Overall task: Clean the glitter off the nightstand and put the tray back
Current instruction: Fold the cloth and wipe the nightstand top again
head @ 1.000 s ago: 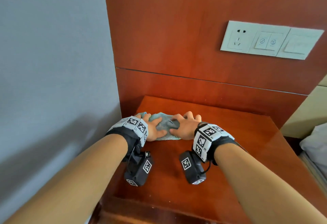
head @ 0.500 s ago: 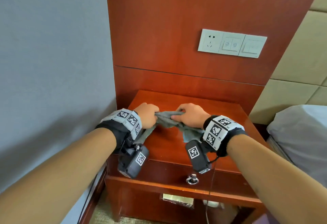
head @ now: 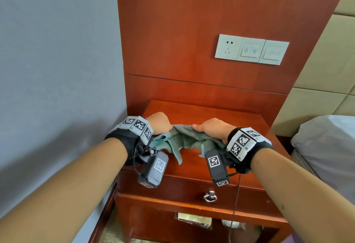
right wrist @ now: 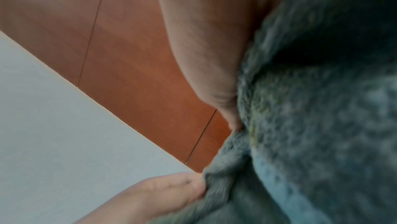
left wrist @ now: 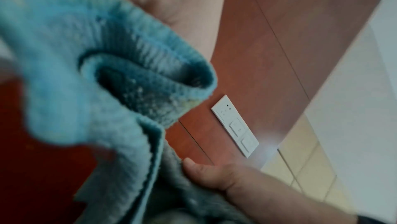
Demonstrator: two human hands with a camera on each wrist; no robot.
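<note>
Hands: left hand [head: 160, 122] and right hand [head: 211, 129] are gripping the cloth [head: 182, 140], fingers curled on it.
Done: nightstand [head: 221, 119] top is looking wiped (glitter specks in cloth).
Left: tray not in view, prob. not yet back.

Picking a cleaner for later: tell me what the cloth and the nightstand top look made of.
Cloth: teal, looks like microfibre or terry; fuzzy ribbed pile in the left wrist view. Nightstand top: reddish wood or wood-look veneer, glossy finish; it shows soft reflections.
</note>
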